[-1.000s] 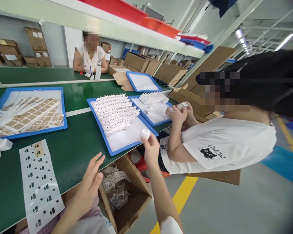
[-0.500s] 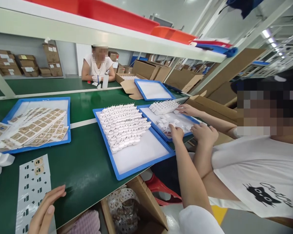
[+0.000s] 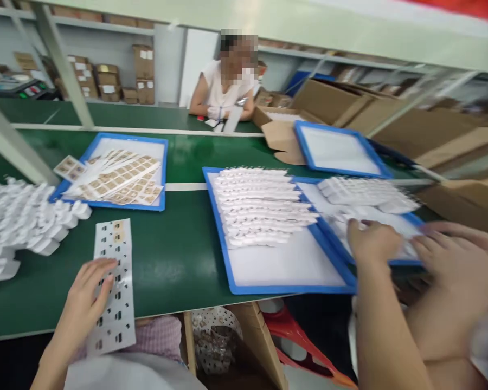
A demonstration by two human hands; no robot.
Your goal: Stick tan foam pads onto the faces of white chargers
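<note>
My left hand (image 3: pixel 90 290) lies over a sticker sheet (image 3: pixel 120 276), fingers stretched out and slightly apart. The sheet is mostly bare backing with dark cut marks, and a few tan stickers stay at its top. My right hand (image 3: pixel 374 241) reaches into the right blue-rimmed tray (image 3: pixel 309 189), fingers curled down among small white pieces (image 3: pixel 341 216); blur hides what they pinch. White parts with thin pins (image 3: pixel 350 192) stand in rows at the back of that tray. A co-worker's hands (image 3: pixel 451 249) are at the same tray, right of mine.
Another blue-rimmed tray (image 3: pixel 284 271) holds rows of white pinned parts (image 3: pixel 260 206). Sticker sheets (image 3: pixel 122 179) fill a tray (image 3: pixel 165 162) at the left, near piled white parts (image 3: pixel 28 222). An open carton (image 3: pixel 260 346) sits below the table edge. A person (image 3: pixel 223 86) sits opposite.
The view has swung left and down, so things sit further right. My left hand has come over the sticker sheet. My right hand remains at the right tray.
</note>
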